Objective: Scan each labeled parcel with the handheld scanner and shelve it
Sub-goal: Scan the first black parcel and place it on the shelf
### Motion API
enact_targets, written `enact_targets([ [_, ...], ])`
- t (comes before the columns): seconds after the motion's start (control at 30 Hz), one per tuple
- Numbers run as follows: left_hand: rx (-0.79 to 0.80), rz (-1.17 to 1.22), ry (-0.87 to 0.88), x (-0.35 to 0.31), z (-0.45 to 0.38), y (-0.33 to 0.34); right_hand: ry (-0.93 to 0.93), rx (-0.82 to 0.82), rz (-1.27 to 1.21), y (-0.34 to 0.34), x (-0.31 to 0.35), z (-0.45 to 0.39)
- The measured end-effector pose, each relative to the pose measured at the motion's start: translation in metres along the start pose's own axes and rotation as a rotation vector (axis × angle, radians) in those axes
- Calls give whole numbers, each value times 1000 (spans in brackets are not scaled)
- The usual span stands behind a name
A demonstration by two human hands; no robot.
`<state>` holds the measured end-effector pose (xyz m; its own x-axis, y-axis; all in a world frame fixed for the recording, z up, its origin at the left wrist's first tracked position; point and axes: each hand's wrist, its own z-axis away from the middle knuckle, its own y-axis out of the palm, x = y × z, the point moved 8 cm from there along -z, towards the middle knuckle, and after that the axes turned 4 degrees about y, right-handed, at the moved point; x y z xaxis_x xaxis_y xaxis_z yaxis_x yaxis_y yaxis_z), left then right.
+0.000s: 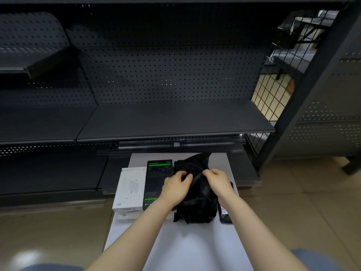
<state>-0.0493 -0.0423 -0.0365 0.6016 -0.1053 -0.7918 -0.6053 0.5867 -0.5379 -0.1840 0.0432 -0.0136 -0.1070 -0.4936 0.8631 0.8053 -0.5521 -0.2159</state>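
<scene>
Left hand [176, 185]: fingers curled, pinching the black bag [195, 194] at its top fold.
Right hand [216, 179]: pinching the same fold, just opposite.
Bag axis: runs away from the person, toward the shelf [175, 122].
Bag place: on the white table [185, 241], right of the black-green box [156, 182].
Nearer hand: neither, both on it.

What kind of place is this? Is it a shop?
Probably a shop or stockroom. Dark metal shelves with a pegboard back stand bare, and boxed goods, a white box and a black-and-green box, wait on a small white table.
</scene>
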Motion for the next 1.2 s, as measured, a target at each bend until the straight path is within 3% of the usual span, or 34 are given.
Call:
enact_targets([
  [0.23, 139, 843, -62, -21, 9, 11, -285, 15, 7, 21, 39, 22],
  [0.33, 150, 1057, -68, -21, 10, 7, -359, 73, 62, 32, 40, 24],
  [0.43, 104, 1034, -87, -8, 7, 3, -332, 214, 73, 38, 32, 19],
  [0.5, 26, 1001, -144, 6, 6, 1, -307, 214, -66, 27, 28, 9],
  [0.57, -20, 992, -193, 16, 6, -1, -293, -52, -159, -10, 16, -11],
  [0.63, -21, 994, -194, 19, 7, -2, -184, -328, 18, -49, -14, -34],
  [0.67, -17, 997, -188, 19, 7, -3, -80, -365, 184, -60, -33, -47],
  [0.77, -2, 1001, -174, 20, 7, -4, 288, -223, 699, -69, -97, -69],
  [0.83, 11, 996, -172, 20, 8, -4, 375, -138, 893, -68, -118, -66],
  [0.93, 28, 976, -167, 18, 12, -4, 374, -99, 921, -62, -132, -66],
  [1.2, 41, 951, -149, 21, 20, -5, 337, -175, 830, -60, -135, -65],
])
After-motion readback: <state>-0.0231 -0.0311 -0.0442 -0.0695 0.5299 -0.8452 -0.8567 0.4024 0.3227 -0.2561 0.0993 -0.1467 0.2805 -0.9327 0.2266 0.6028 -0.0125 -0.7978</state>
